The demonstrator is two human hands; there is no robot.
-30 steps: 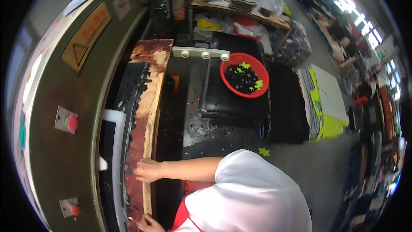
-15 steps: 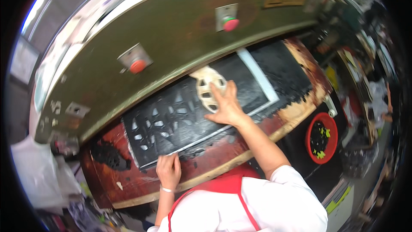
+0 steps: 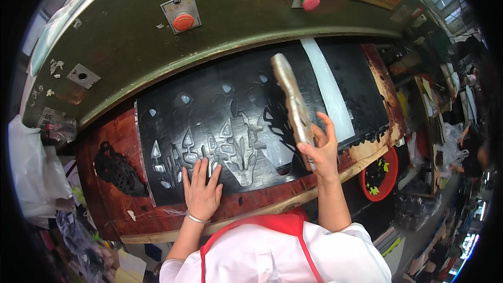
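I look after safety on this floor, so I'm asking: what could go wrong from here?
Two risks stand out. The right hand grips the pale tool near one end, tilted up over the black sheet, so it could slip or twist and drop onto it. The left hand lies flat, fingers spread by the cut shapes; pressing or dragging there might shift the sheet or catch an edge.

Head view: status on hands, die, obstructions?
Right hand gripping die, on edge over black sheet. Left hand open, touching sheet. Black scrap left of sheet, seemingly out of the way.
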